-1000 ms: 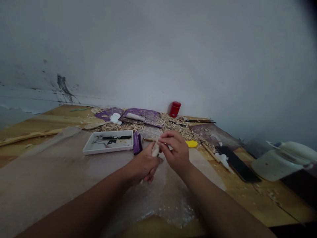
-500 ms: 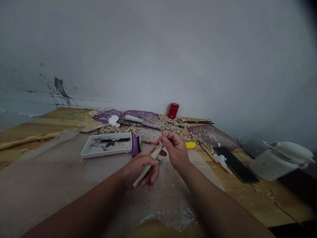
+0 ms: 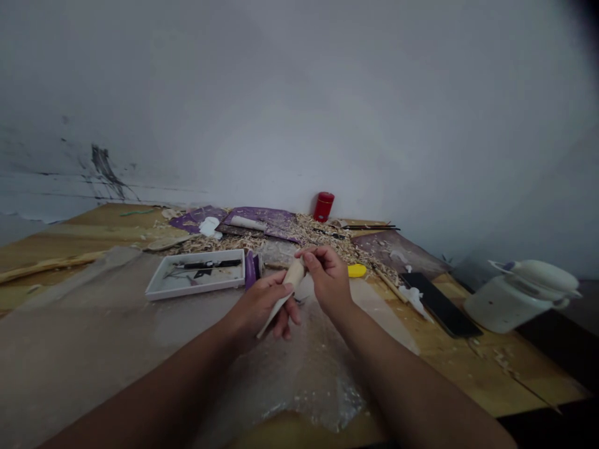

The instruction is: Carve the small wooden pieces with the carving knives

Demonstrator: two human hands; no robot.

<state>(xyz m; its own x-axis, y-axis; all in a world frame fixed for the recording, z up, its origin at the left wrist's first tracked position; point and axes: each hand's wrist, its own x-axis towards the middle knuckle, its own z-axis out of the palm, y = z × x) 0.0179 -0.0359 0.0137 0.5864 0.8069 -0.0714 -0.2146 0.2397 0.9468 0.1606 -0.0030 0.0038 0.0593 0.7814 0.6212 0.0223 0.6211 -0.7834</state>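
My left hand (image 3: 259, 308) grips a pale carved wooden piece (image 3: 294, 276), which tapers down to a thin point below the fingers. My right hand (image 3: 330, 277) is held just above and to the right of it, with its thumb and fingers curled close to the thick upper end. Those fingers hide whatever lies between them. A small dark item may sit beneath the wood, but it is too small to tell. Both hands are above bubble wrap (image 3: 304, 374).
To the left stands a white tray (image 3: 194, 291) holding dark tools. Wood shavings (image 3: 322, 232) cover the table's far part, around a purple sheet (image 3: 262, 217) and a red canister (image 3: 324, 206). A yellow object (image 3: 356, 270), a black slab (image 3: 440, 304) and a white appliance (image 3: 519, 299) lie right.
The wooden piece has turned in my left hand, its thick end now showing upward and its thin end pointing down-left. My right hand stays close by, and the view has drifted slightly.
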